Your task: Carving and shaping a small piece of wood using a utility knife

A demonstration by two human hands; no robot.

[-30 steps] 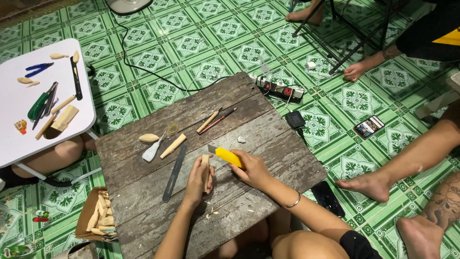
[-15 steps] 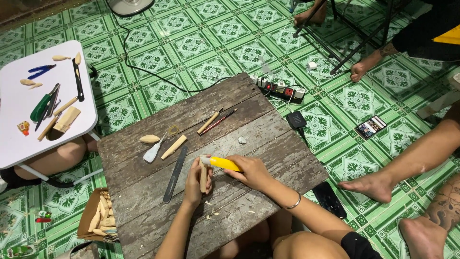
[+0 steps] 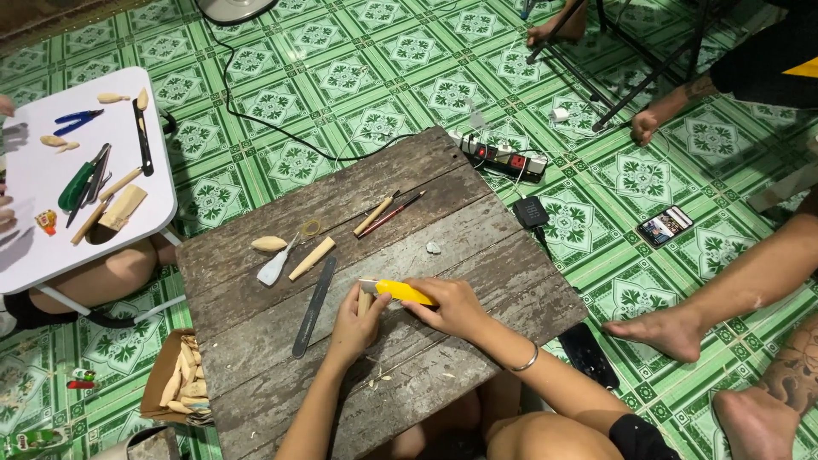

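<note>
Head view: left hand (image 3: 356,319) is closed around a small wood piece (image 3: 365,301) standing near the middle of the wooden board (image 3: 477,247), the piece poking out just above the fingers. Right hand (image 3: 452,307) grips a yellow utility knife (image 3: 402,292), its tip touching the wood piece's top. A flat metal file (image 3: 313,306) lies just left of the left hand, a pale wood stick (image 3: 311,258) beyond it toward the board's far-left corner.

Both forearms reach up from the near edge of the wooden board, converging toward its middle. The left hand (image 3: 358,319) is curled closed, fingers wrapped and knuckles upward. The right hand (image 3: 452,307) is clenched too, thumb pointing left, touching the left hand's fingertips.
</note>
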